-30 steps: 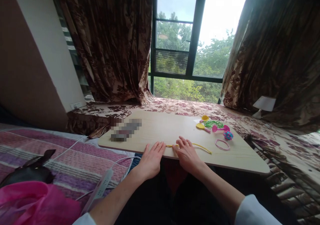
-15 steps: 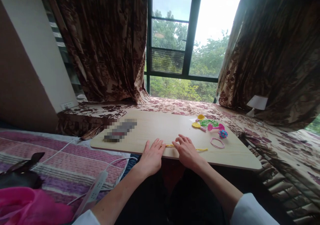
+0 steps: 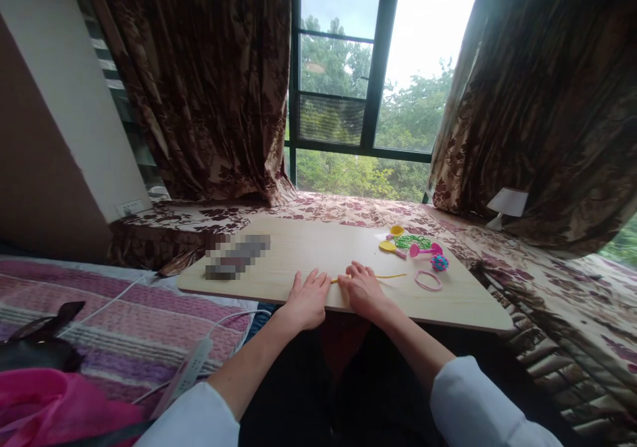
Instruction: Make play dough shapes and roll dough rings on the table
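A thin yellow strand point(image 3: 393, 276), its material too small to make out, lies across the table near the front edge. My left hand point(image 3: 308, 298) rests palm down over its left part, fingers stretched out. Beside it, my right hand point(image 3: 363, 291) lies palm down on the strand with its fingers slightly bent and apart. A short piece of strand shows between the hands, and the free end sticks out to the right. What lies beneath the palms and fingers is hidden.
On the table point(image 3: 318, 241), right side, are a pink ring point(image 3: 428, 289), a blue-and-pink knobbly ball point(image 3: 439, 262), a pink dumbbell-shaped toy point(image 3: 426, 251), green loops point(image 3: 413, 242) and yellow spoon-shaped pieces point(image 3: 388, 246). A pixelated object point(image 3: 237, 256) lies left. A power strip point(image 3: 186, 374) sits on the bed.
Both hands have shifted slightly forward on the table, the right one a little closer to the left. The strand's right end has swung away from the front edge. The view has shifted slightly.
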### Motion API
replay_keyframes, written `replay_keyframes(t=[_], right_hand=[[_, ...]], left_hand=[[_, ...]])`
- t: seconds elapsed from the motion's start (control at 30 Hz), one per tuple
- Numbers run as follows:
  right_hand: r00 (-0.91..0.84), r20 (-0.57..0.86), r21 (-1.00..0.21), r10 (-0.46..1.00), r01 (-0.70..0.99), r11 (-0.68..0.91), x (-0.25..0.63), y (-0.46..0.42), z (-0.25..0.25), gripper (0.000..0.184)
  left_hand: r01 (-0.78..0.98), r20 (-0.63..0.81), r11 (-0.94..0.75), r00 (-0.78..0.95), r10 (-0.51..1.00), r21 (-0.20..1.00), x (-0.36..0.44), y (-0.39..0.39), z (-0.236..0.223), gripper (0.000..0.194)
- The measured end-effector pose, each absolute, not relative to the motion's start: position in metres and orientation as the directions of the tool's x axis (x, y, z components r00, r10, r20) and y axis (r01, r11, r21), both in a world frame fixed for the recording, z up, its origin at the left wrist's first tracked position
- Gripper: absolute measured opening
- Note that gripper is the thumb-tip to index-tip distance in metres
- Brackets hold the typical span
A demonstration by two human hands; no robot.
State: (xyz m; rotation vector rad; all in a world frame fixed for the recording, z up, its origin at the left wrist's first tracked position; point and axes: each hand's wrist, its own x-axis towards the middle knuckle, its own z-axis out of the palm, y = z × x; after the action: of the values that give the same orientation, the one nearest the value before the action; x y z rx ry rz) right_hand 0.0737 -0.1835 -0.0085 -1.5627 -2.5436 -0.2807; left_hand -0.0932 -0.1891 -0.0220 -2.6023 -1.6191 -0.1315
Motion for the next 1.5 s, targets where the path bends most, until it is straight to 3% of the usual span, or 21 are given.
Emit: replay_keyframes(t=[0.2,0.33,0.6,0.87,1.0,1.13,1.33,1.5], right_hand=[[-0.495,0.233,0.107,0.837,0.869,0.484,0.077,-0.191,-0.009,0.037],[-0.454,0.210,0.120,0.866,0.891,0.438,0.071,-0.184,-0.006,0.035],[-0.476,0.249,0.130,0.844,0.880,0.458,0.076,-0.197,-0.017,0.038],[-0.415,0.183,0.105,0.891,0.910,0.402,0.068,-0.178,-0.006,0.036],[-0.451,0.229,0.116,0.863,0.892,0.436,0.074,-0.188,-0.012,0.037],[-0.486,0.207,0.090,0.849,0.874,0.478,0.085,-0.194,-0.006,0.036],[-0.369,0.205,0.057,0.907,0.929,0.365,0.130,-0.177,0.010,0.046],[-0.301,0.111,0.034,0.947,0.954,0.299,0.168,-0.177,0.003,0.030]], left_hand=[[0.865,0.106,-0.501,0.501,0.859,-0.030,-0.095,-0.189,-0.022,0.065],[0.891,0.080,-0.453,0.454,0.887,-0.035,-0.087,-0.176,-0.013,0.056],[0.864,0.158,-0.498,0.503,0.850,-0.074,-0.088,-0.198,-0.021,0.058],[0.901,0.104,-0.431,0.434,0.895,-0.050,-0.080,-0.176,-0.012,0.054],[0.883,0.173,-0.466,0.467,0.867,-0.050,-0.085,-0.187,-0.015,0.052],[0.879,0.278,-0.475,0.463,0.842,-0.025,-0.091,-0.197,-0.011,0.039],[0.917,0.316,-0.397,0.366,0.875,0.040,-0.119,-0.184,0.001,0.031],[0.922,0.256,-0.375,0.342,0.904,0.092,-0.139,-0.171,-0.001,0.029]])
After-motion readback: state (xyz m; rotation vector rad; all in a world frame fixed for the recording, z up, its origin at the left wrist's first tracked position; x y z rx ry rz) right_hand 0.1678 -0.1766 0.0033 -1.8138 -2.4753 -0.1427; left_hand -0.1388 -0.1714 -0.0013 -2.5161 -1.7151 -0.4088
